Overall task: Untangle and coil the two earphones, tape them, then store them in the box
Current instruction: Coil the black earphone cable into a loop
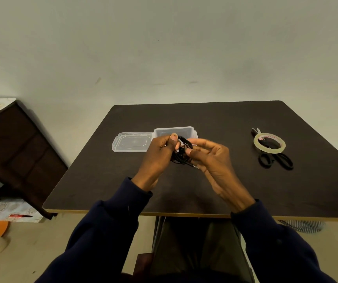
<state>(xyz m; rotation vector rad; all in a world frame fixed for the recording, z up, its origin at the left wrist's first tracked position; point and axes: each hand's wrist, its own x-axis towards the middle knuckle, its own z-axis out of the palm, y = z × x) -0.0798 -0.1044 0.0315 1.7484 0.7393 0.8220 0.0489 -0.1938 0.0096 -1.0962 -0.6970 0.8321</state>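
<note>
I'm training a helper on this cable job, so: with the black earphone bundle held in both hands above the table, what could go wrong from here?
1. Both the left hand and the right hand grip the earphone bundle, while the tape roll lies far right on the scissors. Freeing a hand for it may let the loops spring apart.
2. The plug end hangs loose below the bundle and could snag or tangle.

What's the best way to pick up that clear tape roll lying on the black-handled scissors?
Pinch the near rim of the clear tape roll from above, one finger through its open centre, one outside. It lies flat across the black-handled scissors, so a straight lift should clear them.
</note>
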